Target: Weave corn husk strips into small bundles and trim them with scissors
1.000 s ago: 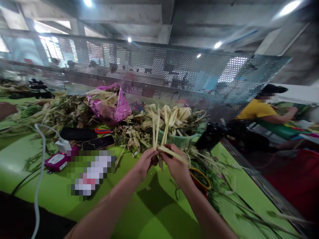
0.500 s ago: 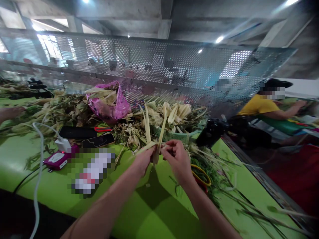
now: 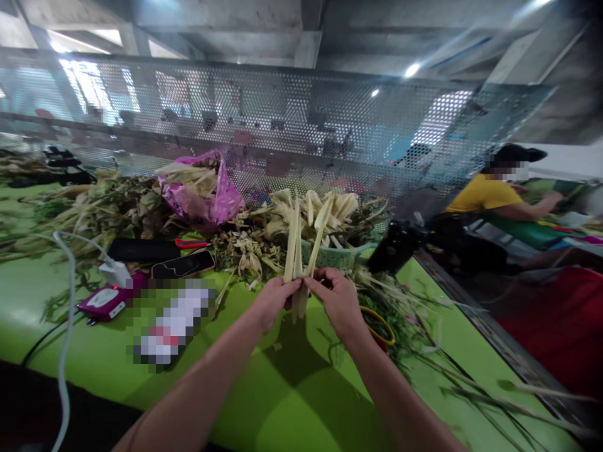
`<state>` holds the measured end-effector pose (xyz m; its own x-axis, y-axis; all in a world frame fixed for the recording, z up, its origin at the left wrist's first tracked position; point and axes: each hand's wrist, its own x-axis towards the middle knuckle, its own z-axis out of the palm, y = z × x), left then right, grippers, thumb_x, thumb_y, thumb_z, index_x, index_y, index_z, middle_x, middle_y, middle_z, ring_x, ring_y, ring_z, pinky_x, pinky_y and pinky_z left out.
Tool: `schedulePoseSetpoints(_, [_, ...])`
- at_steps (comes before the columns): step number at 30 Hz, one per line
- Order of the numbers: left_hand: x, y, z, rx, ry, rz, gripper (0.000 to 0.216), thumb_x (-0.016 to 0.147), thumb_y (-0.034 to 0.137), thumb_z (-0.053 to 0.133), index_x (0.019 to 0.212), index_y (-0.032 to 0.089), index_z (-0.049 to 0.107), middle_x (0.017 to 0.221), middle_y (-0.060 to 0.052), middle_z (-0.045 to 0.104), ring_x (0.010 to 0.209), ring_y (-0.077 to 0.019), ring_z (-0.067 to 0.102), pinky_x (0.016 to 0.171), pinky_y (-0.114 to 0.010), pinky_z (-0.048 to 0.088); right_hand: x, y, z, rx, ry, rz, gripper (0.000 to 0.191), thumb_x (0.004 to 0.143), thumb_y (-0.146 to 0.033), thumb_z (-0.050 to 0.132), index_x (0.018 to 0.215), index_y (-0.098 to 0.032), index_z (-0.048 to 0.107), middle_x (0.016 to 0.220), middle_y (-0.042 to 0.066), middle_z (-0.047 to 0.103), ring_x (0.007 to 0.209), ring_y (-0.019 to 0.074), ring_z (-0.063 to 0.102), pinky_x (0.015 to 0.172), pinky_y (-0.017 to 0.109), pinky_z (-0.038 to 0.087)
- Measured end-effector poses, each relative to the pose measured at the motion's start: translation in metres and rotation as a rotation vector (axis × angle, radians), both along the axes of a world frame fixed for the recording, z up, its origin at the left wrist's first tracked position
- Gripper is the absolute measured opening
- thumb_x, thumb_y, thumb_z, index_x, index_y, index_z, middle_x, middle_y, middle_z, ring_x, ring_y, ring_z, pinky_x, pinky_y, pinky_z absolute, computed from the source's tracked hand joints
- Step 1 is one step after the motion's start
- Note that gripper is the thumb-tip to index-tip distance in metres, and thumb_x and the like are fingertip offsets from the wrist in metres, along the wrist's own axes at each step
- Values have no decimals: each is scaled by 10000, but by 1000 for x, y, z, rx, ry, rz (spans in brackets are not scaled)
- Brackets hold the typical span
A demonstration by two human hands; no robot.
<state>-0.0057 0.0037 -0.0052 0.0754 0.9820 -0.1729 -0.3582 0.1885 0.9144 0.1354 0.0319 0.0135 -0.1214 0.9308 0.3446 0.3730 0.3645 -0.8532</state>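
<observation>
Both hands meet above the green table and pinch a small bunch of pale yellow leaf strips that stands upright between them. My left hand grips the strips' lower part from the left with its fingers closed. From the right, my right hand pinches the same bunch. The strips' lower ends poke out below the fingers. Behind them stands a green basket filled with more pale strips.
Heaps of dried leaves and a pink plastic bag line the back under a perforated metal screen. Phones, a charger with white cable and a pink power bank lie at left. Red-handled scissors lie at right. A person in yellow works beyond.
The strips, splayed apart half a second ago, are now gathered into one upright bunch. Both hands have drawn together around it.
</observation>
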Motion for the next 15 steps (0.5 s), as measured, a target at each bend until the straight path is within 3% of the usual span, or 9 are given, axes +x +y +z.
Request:
schedulePoseSetpoints(7, [0, 0, 2, 141, 89, -38, 295, 669, 391, 714, 759, 123, 631, 605, 12, 521, 516, -67, 371, 500, -207, 270, 0, 2, -4, -105, 146, 23, 300, 690, -439, 685, 754, -151, 633, 681, 26, 599, 605, 147, 490, 570, 275, 398])
schedulePoseSetpoints(15, [0, -3, 8, 120, 152, 44, 135, 755, 270, 606, 763, 138, 577, 590, 8, 536, 491, -76, 400, 478, -204, 292, 2, 3, -6, -176, 245, 91, 335, 681, -463, 701, 776, -145, 654, 678, 41, 625, 582, 143, 512, 550, 273, 423])
